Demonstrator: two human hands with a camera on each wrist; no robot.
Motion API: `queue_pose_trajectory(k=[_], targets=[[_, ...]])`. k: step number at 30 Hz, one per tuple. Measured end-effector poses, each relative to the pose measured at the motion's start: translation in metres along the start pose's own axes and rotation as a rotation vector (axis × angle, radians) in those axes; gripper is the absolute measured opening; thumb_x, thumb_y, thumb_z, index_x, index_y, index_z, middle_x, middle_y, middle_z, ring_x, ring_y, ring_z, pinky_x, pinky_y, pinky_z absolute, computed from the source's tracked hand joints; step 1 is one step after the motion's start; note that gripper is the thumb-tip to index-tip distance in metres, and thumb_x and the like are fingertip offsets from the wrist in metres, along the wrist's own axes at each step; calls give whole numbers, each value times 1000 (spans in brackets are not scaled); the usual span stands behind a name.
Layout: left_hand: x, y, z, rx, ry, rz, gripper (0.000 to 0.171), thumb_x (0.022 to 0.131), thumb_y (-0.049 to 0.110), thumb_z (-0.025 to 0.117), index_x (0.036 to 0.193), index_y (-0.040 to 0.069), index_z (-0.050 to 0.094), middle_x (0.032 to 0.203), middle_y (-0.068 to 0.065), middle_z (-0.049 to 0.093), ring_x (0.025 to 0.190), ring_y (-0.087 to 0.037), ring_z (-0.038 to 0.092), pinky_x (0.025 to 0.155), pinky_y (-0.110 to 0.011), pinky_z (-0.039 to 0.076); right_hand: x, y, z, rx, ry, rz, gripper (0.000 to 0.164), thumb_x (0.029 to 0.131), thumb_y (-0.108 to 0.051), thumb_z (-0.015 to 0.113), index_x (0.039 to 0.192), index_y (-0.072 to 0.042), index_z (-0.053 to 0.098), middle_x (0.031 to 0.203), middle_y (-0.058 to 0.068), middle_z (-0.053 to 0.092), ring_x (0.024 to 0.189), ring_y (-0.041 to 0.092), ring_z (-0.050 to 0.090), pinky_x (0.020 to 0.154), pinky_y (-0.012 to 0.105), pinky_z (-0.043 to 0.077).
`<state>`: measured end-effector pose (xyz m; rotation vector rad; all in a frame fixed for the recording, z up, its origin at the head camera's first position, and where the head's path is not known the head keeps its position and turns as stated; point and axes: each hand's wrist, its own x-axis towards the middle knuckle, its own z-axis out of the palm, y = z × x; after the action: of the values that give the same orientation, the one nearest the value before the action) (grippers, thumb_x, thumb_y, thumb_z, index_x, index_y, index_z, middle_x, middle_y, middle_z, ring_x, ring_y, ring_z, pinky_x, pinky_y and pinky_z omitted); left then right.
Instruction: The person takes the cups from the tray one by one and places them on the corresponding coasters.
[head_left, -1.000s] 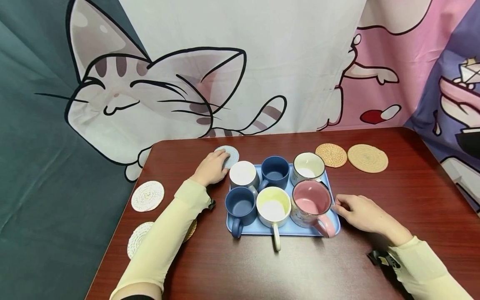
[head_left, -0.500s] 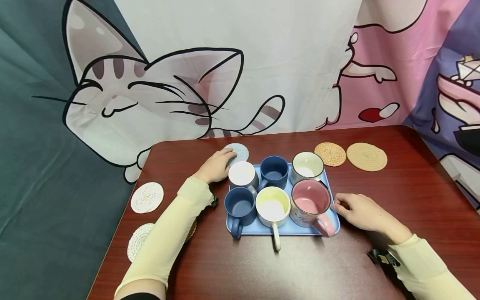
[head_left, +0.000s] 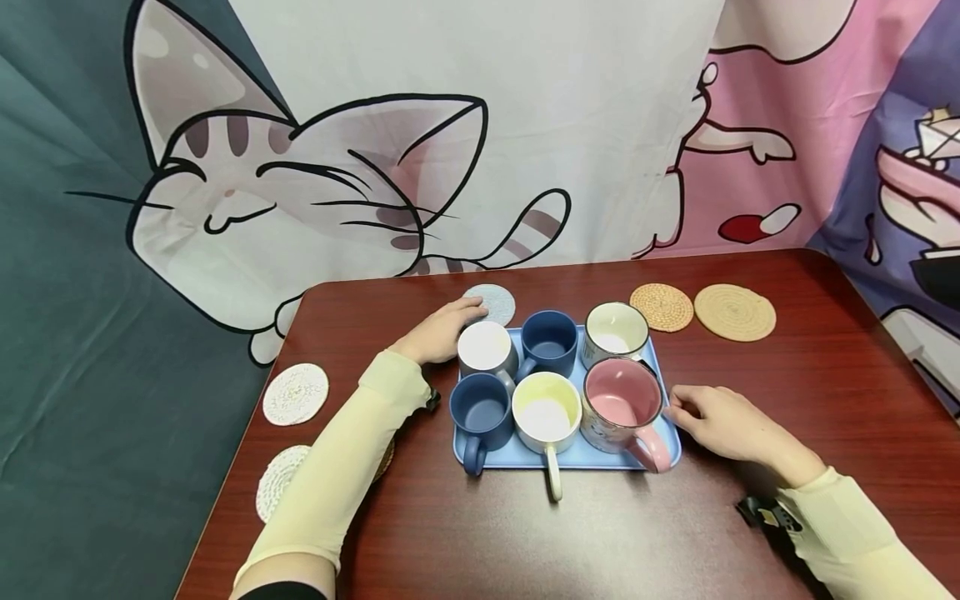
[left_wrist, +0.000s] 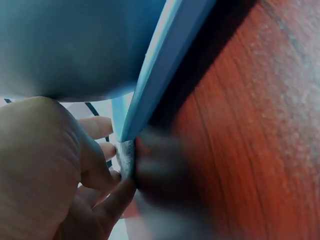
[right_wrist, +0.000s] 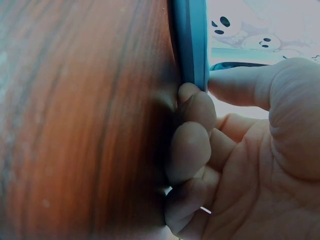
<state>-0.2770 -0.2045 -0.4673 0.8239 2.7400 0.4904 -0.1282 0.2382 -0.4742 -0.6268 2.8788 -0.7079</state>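
Note:
At the back of the table lies a round light blue coaster (head_left: 498,305). My left hand (head_left: 441,332) reaches out flat beside the tray, its fingertips on the coaster's left part; the left wrist view shows the fingers (left_wrist: 117,197) low against its edge. A light blue tray (head_left: 517,459) carries several mugs. Closest to my left hand is the white-and-grey mug (head_left: 486,350). My right hand (head_left: 723,423) pinches the tray's right rim, thumb above and fingers below, next to the pink mug (head_left: 621,400).
Two straw coasters (head_left: 662,308) (head_left: 735,312) lie behind the tray on the right. White coasters (head_left: 296,394) (head_left: 279,483) are at the left edge, the nearer partly under my left sleeve, which also covers most of a brown coaster (head_left: 385,460). A printed curtain (head_left: 615,167) hangs behind the table.
My left hand has moved right and slightly back, and the light blue coaster has slid with it along the table behind the tray. The right hand stays at the tray's rim.

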Motion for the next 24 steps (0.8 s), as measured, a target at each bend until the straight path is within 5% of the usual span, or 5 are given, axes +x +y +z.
queue_pose_trajectory(k=[13, 21, 24], targets=[[0, -3, 2, 7, 15, 26, 60, 99, 25, 67, 153, 7, 49, 167, -12, 36, 158, -31, 30, 127, -48, 28, 0, 2, 0, 1, 0, 2, 34, 98, -21, 68, 71, -25, 48, 62, -13, 36, 59, 1, 36, 58, 23, 29], [-8, -5, 0, 47, 51, 27, 50, 102, 1, 40, 151, 4, 50, 164, -14, 39, 156, -30, 33, 127, -46, 29, 0, 0, -1, 8, -3, 4, 33, 98, -21, 68, 72, -24, 49, 62, -14, 36, 58, 1, 36, 58, 23, 29], [-14, -7, -1, 66, 71, 30, 50, 101, 1, 39, 150, 4, 50, 163, -16, 41, 154, -31, 36, 126, -46, 31, 0, 0, -1, 8, -1, 2, 34, 98, -21, 68, 71, -24, 49, 61, -14, 36, 58, 0, 36, 58, 23, 29]])
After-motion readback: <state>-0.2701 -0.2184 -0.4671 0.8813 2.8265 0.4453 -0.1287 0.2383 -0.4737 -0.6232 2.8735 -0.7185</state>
